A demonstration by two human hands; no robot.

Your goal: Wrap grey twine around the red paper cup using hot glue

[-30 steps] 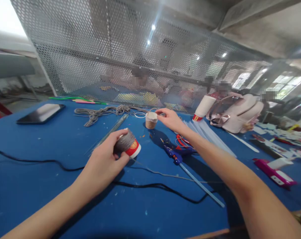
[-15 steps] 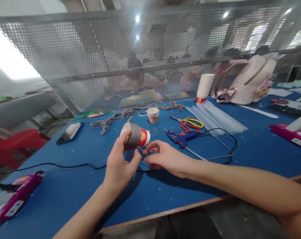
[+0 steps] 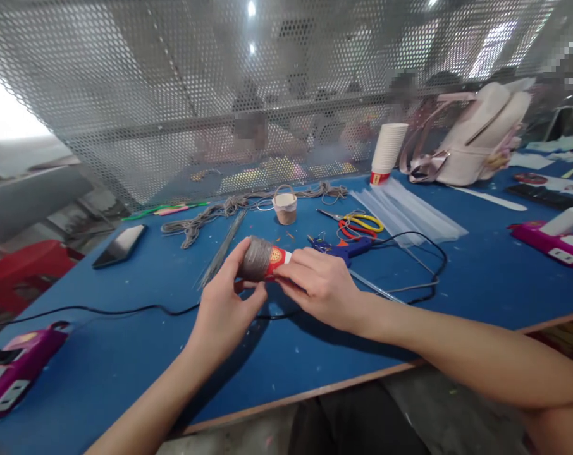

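Note:
A red and white paper cup, its left part wound with grey cord, lies sideways above the blue table between my hands. My left hand grips the wound end, fingers behind it and thumb below. At the rim end, my right hand has its fingers closed on the cup; part of the rim is hidden behind them. Behind the cup stands a small brown basket with a handle. A blue glue gun lies to the right, beside scissors with red and yellow handles.
Grey cord and a bundle of thin wires lie behind my left hand. Stacked paper cups, clear sheets and a pale backpack stand or lie at the right. A phone and purple power strip are left.
My right hand has moved from just below the cup's rim onto the cup and closed on it. The cup has turned a little, and the view has tipped downward.

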